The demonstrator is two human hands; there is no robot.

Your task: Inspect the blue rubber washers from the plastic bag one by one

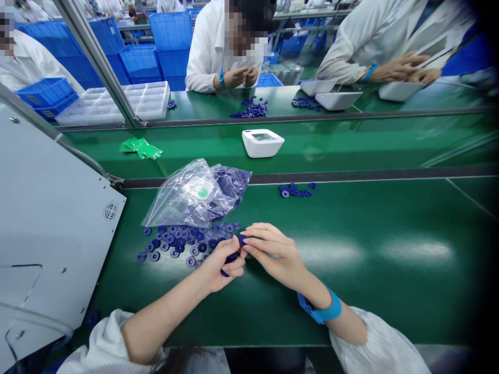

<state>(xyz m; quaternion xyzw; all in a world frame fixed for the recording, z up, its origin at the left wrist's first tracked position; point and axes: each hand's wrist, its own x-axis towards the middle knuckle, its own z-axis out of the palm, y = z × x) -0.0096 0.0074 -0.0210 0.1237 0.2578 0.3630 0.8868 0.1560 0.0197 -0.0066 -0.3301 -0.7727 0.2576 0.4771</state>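
My left hand point(225, 263) is curled around several dark blue ring-shaped pieces, partly hidden by its fingers. One more blue ring point(241, 239) sits at the fingertips where both hands meet. My right hand point(276, 253) pinches that ring from the right side; a blue wrist strap point(320, 308) is on this arm. Left of the hands, many loose blue rings point(170, 239) lie scattered on the green table. Just behind them rests a clear plastic bag point(183, 200) with more blue rings inside.
A small group of blue rings point(296, 191) lies near the table's back edge. Beyond it are a white device point(263, 144) and green cards point(141, 148). A white metal cabinet point(50, 223) stands at left. Co-workers sit across, with white housings point(338, 101) before them.
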